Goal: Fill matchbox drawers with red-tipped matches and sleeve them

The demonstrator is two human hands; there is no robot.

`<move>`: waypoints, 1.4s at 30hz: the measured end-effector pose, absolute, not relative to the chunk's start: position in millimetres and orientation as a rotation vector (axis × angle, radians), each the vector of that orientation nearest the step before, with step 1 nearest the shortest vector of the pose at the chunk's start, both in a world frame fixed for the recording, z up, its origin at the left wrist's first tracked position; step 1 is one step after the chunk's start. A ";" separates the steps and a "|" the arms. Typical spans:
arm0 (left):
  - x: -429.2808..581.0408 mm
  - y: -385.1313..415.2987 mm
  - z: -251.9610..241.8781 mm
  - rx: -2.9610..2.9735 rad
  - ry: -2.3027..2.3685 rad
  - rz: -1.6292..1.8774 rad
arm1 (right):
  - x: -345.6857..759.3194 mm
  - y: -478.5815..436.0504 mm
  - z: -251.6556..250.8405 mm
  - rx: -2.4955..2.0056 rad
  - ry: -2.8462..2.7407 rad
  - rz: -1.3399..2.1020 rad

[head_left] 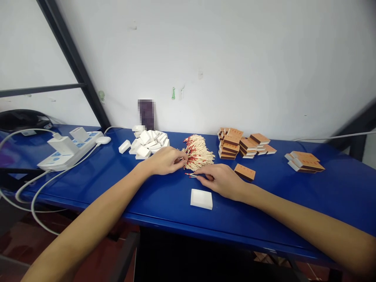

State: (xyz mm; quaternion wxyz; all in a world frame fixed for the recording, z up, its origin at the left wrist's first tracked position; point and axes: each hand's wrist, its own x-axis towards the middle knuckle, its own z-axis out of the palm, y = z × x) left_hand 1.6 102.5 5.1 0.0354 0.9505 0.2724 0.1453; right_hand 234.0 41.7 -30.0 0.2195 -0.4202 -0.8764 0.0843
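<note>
A heap of red-tipped matchsticks (201, 150) lies loose in the middle of the blue surface (164, 199), toward the wall (235, 70). The left hand (169, 160) reaches in at its left edge, thumb and fingers drawn together against the sticks; whether its grip has caught any, I cannot tell. The right hand (221, 180) sits just in front of the heap, its grip pinching a couple of matchsticks (192, 176) whose red heads point left (more may be hidden behind the fingers).

Nearer the front edge, below the right hand, lies one white matchbox tray (201, 199). Just beyond that hand's wrist lies a single orange matchbox (244, 172). Behind it stand stacked orange matchboxes (230, 147), with a small separate pile (305, 161) farther right. Left of the matchsticks is a jumble of white trays (149, 143); well apart, at far left, a white power strip (63, 156) carries plugged-in adapters (63, 145).
</note>
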 end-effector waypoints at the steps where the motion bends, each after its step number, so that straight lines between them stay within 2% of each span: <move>1: 1.1 102.8 5.5 2.902 0.820 0.452 | 234.3 41.6 -30.0 -1.159 -2.425 0.245; 8: 0.6 100.6 10.1 2.834 0.665 0.498 | 243.6 35.2 -28.3 -1.129 -2.425 0.281; 13: 0.1 100.4 10.7 2.944 0.741 0.532 | 248.9 32.3 -28.2 -1.136 -2.390 0.291; 22: -1.9 102.5 11.0 2.961 0.833 0.346 | 246.5 32.3 -29.5 -1.177 -2.340 0.268; 42: 11.1 99.7 -1.1 2.969 0.802 0.424 | 244.7 32.8 -27.2 -1.197 -2.359 0.282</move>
